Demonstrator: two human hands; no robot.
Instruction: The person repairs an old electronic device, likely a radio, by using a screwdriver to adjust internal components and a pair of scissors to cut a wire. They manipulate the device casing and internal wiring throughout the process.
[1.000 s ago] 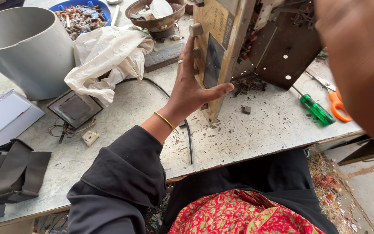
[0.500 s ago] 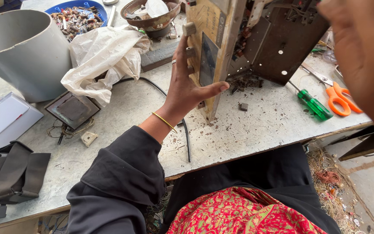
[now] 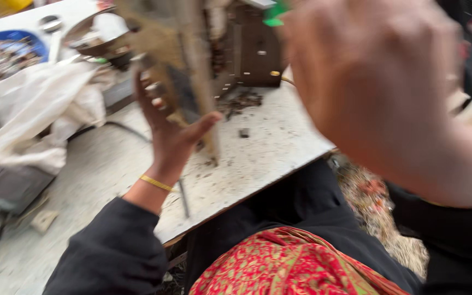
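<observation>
1. One white table (image 3: 258, 158), speckled with dark debris, carries everything.
2. Right hand (image 3: 372, 82) looms blurred, near and right; whether it is spread or closed cannot be told.
3. White cloth (image 3: 34, 117) lies crumpled at far left.
4. Left hand (image 3: 170, 128) grips the upright wooden board (image 3: 189, 65), fingers wrapped round its left edge, thumb pressed on the near face.
5. Gold bangle (image 3: 155, 183) circles that wrist.

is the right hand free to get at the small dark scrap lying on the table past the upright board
Probably yes: the right hand is raised near the camera holding nothing visible, and the dark scrap lies uncovered on the table, right of the board.
</observation>
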